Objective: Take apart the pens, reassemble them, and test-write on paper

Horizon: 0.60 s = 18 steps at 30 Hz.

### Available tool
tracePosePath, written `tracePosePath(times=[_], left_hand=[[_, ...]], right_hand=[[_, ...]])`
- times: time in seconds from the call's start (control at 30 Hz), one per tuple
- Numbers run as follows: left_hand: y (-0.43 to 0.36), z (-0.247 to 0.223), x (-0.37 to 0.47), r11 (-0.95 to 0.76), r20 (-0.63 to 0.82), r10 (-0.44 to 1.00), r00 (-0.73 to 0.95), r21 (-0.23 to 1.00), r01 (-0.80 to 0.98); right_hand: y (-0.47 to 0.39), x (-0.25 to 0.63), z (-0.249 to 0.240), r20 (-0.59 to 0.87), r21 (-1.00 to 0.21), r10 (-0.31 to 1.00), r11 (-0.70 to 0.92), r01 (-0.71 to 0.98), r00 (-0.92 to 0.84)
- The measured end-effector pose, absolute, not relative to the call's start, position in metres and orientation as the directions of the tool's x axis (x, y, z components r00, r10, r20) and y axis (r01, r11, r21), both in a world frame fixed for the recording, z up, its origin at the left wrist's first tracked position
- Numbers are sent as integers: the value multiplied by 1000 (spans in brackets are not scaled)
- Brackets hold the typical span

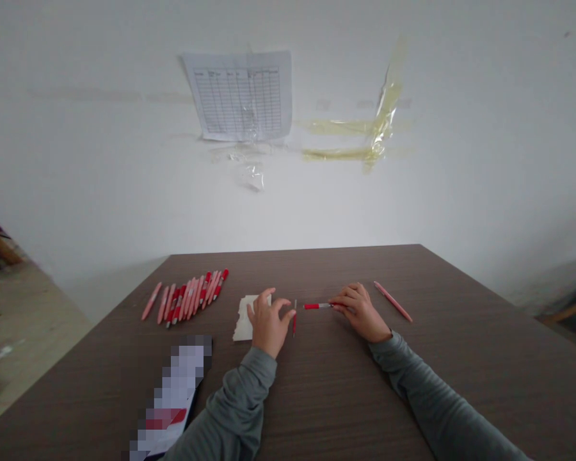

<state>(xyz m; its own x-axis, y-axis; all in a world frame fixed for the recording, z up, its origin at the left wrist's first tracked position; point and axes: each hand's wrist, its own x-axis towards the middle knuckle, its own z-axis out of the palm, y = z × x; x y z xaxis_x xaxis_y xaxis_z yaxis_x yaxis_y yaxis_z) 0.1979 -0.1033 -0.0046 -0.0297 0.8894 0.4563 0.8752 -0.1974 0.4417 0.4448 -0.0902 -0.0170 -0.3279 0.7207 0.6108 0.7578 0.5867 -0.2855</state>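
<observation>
The right hand (pixel 362 315) has its fingertips pinched on the end of a red pen (pixel 312 307) with a clear-looking barrel, at 3 o'clock from the left hand (pixel 270 328). That left hand curves with fingers apart beside a slim red stick (pixel 294 323); I can't tell if they touch. Ragged-edged paper (pixel 242 324) lies at its 9 o'clock. On the wood-grained surface (pixel 336 403), pink and red pens (pixel 187 299) bunch at 10 o'clock; 1 slender pink pen (pixel 393 301) slants at 2 o'clock.

Pens (pixel 189 298) left of paper (pixel 242 323)
</observation>
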Motion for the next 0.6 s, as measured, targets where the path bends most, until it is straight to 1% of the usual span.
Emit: tracePosePath(times=[0.1,0.23,0.43,0.6], left_hand=[[-102,-4,193,-157,428,902,-51,437,886],[-104,-5,193,-140,368,929,-25,415,899],[-111,-8,199,-187,366,929,56,331,925],[-117,-6,202,-212,369,924,96,287,934]], right_hand=[[-91,447,-15,607,-289,734,561,775,-305],[-91,449,-15,596,-290,747,543,788,-295],[-87,451,-19,599,-285,752,523,803,-277],[-87,451,-19,595,-294,757,519,803,-271]])
